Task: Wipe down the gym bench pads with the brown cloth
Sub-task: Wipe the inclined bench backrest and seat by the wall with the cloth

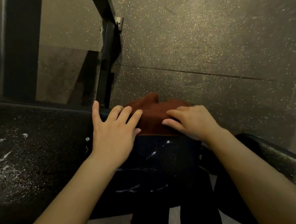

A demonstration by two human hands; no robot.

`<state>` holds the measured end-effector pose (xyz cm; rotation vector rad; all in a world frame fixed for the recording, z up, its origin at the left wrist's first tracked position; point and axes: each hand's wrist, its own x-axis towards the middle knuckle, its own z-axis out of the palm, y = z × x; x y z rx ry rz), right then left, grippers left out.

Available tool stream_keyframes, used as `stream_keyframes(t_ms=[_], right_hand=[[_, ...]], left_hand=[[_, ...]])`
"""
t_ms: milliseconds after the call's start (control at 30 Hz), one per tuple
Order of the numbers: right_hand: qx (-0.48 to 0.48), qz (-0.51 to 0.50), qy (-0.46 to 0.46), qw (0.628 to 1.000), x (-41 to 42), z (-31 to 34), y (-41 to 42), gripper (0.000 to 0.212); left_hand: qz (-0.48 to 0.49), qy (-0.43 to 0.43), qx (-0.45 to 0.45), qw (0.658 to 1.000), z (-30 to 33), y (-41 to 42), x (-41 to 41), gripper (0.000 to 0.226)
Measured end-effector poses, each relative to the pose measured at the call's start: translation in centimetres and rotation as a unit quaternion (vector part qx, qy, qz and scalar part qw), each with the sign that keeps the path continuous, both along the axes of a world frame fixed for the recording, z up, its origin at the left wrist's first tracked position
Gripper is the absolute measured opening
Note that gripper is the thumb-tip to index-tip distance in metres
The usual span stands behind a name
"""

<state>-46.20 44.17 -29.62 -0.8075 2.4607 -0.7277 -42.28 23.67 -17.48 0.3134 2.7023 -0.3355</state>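
The brown cloth (152, 112) lies bunched over the far end of a narrow black bench pad (164, 159) streaked with white marks. My left hand (113, 132) rests flat on the pad's left edge, fingers spread, fingertips touching the cloth's near left side. On top of the cloth lies my right hand (190, 122), its fingers slightly bent and pressing the fabric down. A wider black pad (20, 153), also smeared white, lies to the left.
Dark speckled rubber flooring (213, 55) fills the space beyond the pads. A black metal frame (106, 61) with upright and slanted bars stands at the left. Another black padded part (275, 158) runs along the right, and black frame legs (150, 221) sit below.
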Motion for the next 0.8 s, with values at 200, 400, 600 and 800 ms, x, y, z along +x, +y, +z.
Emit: stream_keyframes(t_ms=[200,400,600,800], right_hand=[[-0.086,-0.058,-0.028,0.994,3.3,-1.9,-0.9,0.058],[-0.049,-0.058,-0.05,0.996,4.9,-1.7,0.0,0.053],[-0.003,-0.091,-0.078,0.993,5.3,0.3,-1.5,0.053],[-0.022,-0.19,-0.057,0.98,5.5,3.2,-5.9,0.047]], left_hand=[[-0.015,0.001,-0.011,1.0,0.0,-0.2,0.3,0.047],[-0.017,-0.003,-0.018,1.0,0.0,-0.3,0.4,0.049],[-0.005,0.001,-0.019,1.0,0.8,-0.7,0.1,0.049],[0.018,-0.034,-0.045,0.998,1.9,-2.9,-1.2,0.058]])
